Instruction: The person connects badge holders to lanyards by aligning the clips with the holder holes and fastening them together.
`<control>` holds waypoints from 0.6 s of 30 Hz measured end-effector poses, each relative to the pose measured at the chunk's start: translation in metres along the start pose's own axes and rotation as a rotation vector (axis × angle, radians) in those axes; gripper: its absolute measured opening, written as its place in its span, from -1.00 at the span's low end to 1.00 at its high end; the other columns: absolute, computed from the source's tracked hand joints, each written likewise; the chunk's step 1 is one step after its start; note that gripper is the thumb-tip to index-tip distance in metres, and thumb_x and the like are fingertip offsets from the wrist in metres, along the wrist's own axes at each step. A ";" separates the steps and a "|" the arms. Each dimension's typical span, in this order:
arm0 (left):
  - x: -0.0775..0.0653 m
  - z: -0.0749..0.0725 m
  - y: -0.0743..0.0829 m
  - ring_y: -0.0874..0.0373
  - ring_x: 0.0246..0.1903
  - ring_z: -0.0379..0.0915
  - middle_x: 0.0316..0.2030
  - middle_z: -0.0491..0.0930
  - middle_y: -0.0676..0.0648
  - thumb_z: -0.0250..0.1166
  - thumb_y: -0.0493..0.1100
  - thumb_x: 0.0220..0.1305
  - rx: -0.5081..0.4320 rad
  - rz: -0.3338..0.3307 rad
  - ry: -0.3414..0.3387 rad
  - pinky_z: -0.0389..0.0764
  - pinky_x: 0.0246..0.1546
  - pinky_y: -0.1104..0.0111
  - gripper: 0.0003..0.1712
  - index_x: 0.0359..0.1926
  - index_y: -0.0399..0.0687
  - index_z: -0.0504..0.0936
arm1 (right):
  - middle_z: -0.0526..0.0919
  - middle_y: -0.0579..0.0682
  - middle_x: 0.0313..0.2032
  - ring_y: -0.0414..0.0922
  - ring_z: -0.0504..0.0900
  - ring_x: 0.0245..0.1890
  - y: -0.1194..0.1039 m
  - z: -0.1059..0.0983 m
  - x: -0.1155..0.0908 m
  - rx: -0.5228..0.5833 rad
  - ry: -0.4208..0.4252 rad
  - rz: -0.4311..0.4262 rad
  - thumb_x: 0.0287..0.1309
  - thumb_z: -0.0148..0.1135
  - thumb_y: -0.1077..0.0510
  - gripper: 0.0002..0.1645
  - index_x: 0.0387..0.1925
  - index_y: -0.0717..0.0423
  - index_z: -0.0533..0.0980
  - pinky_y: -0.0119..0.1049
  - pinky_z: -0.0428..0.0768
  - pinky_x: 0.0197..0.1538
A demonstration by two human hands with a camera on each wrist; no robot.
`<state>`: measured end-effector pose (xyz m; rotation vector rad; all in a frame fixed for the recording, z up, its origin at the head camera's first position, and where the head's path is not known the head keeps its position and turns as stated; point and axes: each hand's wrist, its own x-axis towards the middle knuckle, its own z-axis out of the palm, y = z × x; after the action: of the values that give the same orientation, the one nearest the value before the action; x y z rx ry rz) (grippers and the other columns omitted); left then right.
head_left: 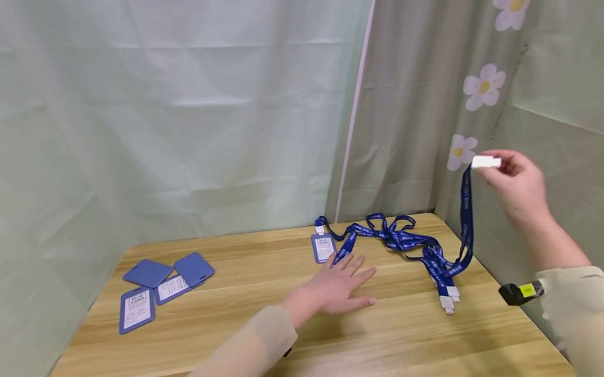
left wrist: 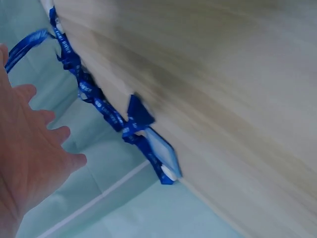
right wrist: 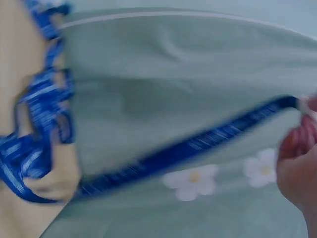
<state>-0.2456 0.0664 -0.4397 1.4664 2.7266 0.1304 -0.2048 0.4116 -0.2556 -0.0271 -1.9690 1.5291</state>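
Pale green curtain [head_left: 228, 130] hangs behind the worktop [head_left: 264, 257] and along its left and right sides, with a thin white stripe [head_left: 356, 96] down the back and white daisies [head_left: 485, 86] on the right. The worktop is wood, its grain running mostly from left edge to right edge.

Your right hand [head_left: 525, 190] is raised over the right edge, thumb and fingers pinching the white end piece [head_left: 485, 162] of a blue lanyard [head_left: 466, 215]. That end piece lies nearly level, its long axis left to right. From its left end the strap drops steeply, then curves left into the lanyard pile [head_left: 402, 240] by the back right corner. Loose white ends [head_left: 447, 304] of the pile point towards the front edge.

Your left hand [head_left: 332, 291] is spread wide and holds nothing, its fingers pointing right and towards the back edge; you cannot tell from here whether it touches the strap below. Just beyond it, near the back edge, a badge holder [head_left: 324, 248] stands lengthwise front to back, its clip end towards the curtain. Four more blue holders [head_left: 147, 273] lie near the back left corner, some overlapping.
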 end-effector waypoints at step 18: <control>-0.081 0.032 -0.052 -0.18 0.57 -0.19 0.60 -0.05 -0.12 -0.21 0.47 0.50 -0.009 -0.075 -0.075 -0.23 0.49 -0.21 -0.15 0.63 0.23 0.08 | 0.51 -0.23 -0.31 -0.17 0.44 -0.23 0.145 0.145 -0.138 -0.801 -0.878 -0.440 -0.10 0.46 0.29 -0.71 -0.25 0.01 0.68 -0.19 0.52 -0.14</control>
<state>-0.2416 -0.0276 -0.4763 1.3367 2.7128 0.0831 -0.2173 0.2797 -0.4642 0.7998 -2.8773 0.3834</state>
